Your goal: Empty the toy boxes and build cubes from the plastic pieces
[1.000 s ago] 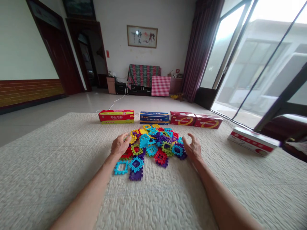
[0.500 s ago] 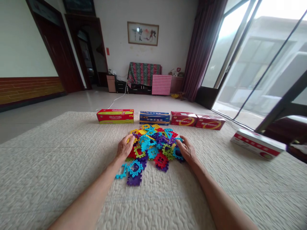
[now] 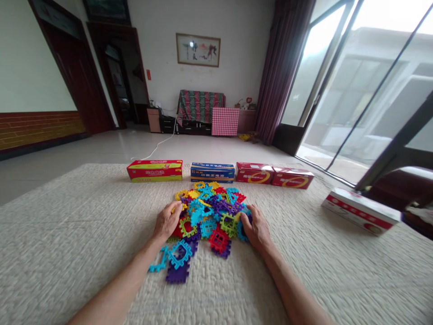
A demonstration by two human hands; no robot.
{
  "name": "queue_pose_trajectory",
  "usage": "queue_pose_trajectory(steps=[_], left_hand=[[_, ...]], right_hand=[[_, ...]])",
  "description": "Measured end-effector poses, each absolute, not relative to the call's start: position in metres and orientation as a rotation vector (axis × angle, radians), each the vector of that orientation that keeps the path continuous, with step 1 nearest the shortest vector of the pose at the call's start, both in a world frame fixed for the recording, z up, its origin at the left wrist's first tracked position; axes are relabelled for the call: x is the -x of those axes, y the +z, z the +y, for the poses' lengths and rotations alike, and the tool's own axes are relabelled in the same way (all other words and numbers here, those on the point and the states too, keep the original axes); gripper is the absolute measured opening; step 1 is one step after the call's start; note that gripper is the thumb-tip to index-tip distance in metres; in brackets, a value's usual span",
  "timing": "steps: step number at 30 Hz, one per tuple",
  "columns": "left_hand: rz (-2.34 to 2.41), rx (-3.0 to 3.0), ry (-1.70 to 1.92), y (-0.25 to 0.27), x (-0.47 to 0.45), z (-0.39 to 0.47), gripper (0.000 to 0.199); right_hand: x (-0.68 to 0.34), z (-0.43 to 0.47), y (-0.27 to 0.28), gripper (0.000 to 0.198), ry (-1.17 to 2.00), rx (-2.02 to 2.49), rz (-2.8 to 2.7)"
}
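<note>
left hand (image 3: 167, 221) and right hand (image 3: 256, 226) are curving loosely around the toy pile (image 3: 207, 229) between them; cannot tell if either is gripping.

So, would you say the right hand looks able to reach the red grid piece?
Probably yes: the red grid piece lies largely uncovered over a purple piece, and the right hand is close by.
</note>
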State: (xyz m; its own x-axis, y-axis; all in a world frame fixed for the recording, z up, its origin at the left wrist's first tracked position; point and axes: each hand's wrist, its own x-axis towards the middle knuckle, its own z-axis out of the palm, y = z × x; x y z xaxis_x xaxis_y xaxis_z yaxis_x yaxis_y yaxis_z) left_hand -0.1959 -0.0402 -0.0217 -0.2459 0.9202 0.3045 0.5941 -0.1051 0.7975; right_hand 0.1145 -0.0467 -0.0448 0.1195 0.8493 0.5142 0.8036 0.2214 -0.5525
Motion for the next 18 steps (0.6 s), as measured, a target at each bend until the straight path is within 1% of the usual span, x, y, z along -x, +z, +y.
queue_pose_trajectory(steps=[8,12,18], left_hand=[[1.802,-1.62,1.258,-0.022,0.199,-0.042,0.044],[1.787,-1.629,1.242,-0.02,0.197,-0.043,0.044],[1.764,-1.601,1.21,-0.021,0.198,-0.041,0.046]], right_hand=[[-0.118,-0.058,-0.054,0.041,-0.083,1.559,-1.618],[-0.116,-0.063,-0.047,0.039,-0.06,1.615,-1.725],[-0.112,-0.066,-0.043,0.044,-0.03,1.675,-1.772]])
